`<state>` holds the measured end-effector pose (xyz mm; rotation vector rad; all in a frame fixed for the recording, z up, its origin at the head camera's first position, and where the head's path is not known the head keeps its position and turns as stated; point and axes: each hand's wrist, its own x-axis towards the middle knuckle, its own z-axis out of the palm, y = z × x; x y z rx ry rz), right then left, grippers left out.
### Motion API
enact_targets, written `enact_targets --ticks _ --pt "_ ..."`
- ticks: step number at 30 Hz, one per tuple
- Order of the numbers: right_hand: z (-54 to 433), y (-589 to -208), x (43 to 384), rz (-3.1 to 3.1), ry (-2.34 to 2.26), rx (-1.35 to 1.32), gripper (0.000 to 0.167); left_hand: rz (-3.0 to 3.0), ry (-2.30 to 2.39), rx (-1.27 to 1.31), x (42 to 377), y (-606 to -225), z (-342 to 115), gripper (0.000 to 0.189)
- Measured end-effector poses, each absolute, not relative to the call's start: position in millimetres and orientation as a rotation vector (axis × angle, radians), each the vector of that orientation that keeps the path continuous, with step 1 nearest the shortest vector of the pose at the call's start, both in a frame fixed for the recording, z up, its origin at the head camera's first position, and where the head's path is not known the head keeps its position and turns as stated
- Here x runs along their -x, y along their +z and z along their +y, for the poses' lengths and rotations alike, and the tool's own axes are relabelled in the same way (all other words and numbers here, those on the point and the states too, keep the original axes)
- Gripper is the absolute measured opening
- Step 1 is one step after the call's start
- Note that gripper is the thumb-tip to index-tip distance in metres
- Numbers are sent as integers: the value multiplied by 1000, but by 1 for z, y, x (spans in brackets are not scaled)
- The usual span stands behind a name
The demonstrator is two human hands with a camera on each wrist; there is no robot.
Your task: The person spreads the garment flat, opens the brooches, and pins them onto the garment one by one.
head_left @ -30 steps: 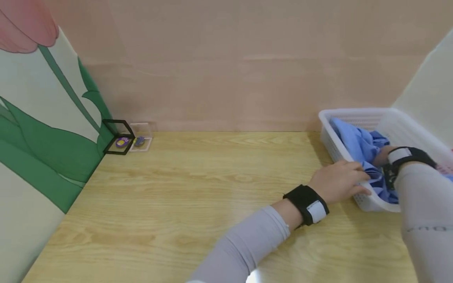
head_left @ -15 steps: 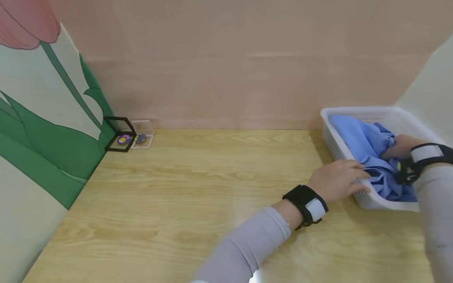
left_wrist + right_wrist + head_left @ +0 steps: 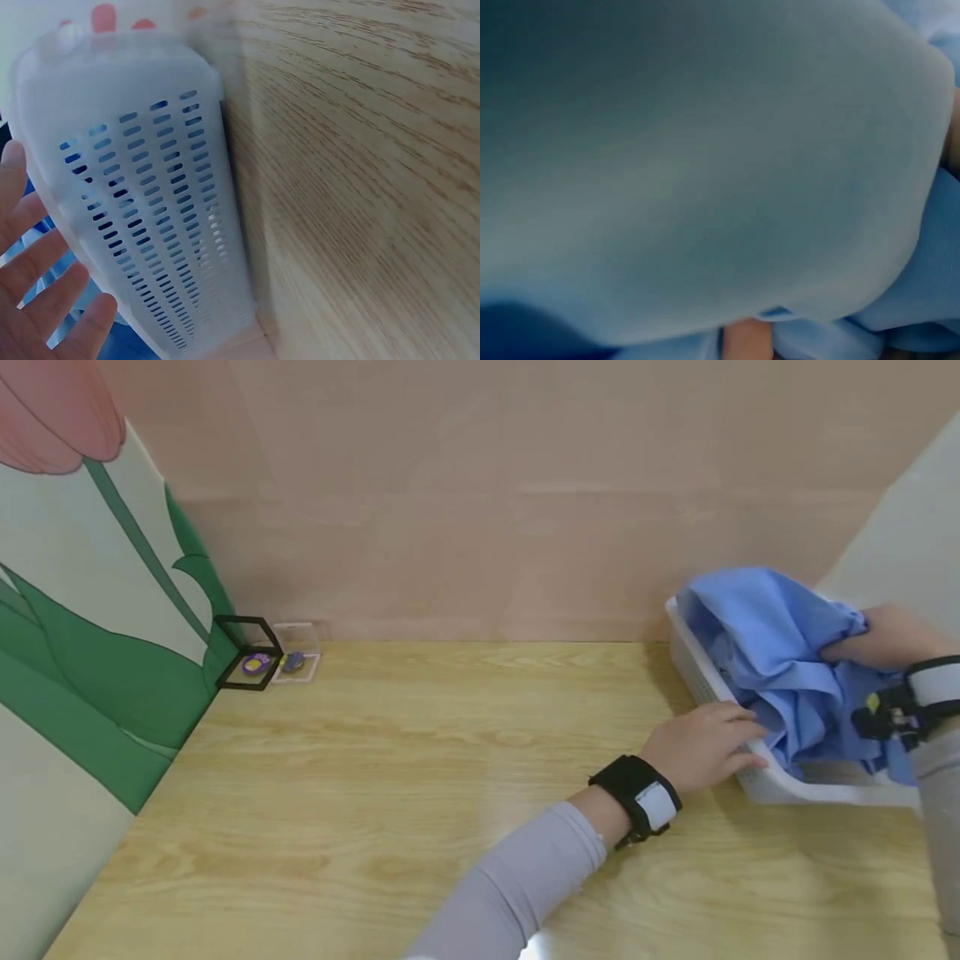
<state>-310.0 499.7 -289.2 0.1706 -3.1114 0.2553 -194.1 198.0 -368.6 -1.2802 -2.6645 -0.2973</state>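
Note:
A piece of blue cloth (image 3: 783, 639) lies bunched in a white plastic basket (image 3: 780, 789) at the right. My right hand (image 3: 892, 639) grips a fold of it, raising part above the far rim; its fingertips are hidden in the folds. In the right wrist view, the cloth (image 3: 705, 172) fills nearly everything. My left hand (image 3: 701, 747) is at the basket's left rim. Its fingers lie extended and spread over that rim, as the left wrist view shows beside the slotted wall (image 3: 150, 195).
At the far left of the wooden table (image 3: 375, 777) stand a black-framed case (image 3: 247, 683) and a clear case (image 3: 300, 631), each with a small badge-like item. A beige wall (image 3: 480, 510) rises behind, and a tulip-patterned panel (image 3: 90, 577) stands at left.
My right hand has come up and to the right, lifting the blue cloth from deep in the basket to above its rim. My left hand has stayed at the rim.

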Motion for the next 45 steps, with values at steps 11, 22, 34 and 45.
enact_targets --ticks 11,22,34,45 --pt "431 -250 279 -2874 237 -2 35 -2637 -365 1312 192 -365 197 45" --pt "357 -218 272 -2680 237 6 25 -2725 -679 1343 205 -374 181 43" --pt "304 -169 259 -2560 227 46 25 -2565 -752 1295 196 -335 94 38" --pt "257 -153 249 -2418 227 -172 26 -2431 -786 1048 190 -326 -20 34"
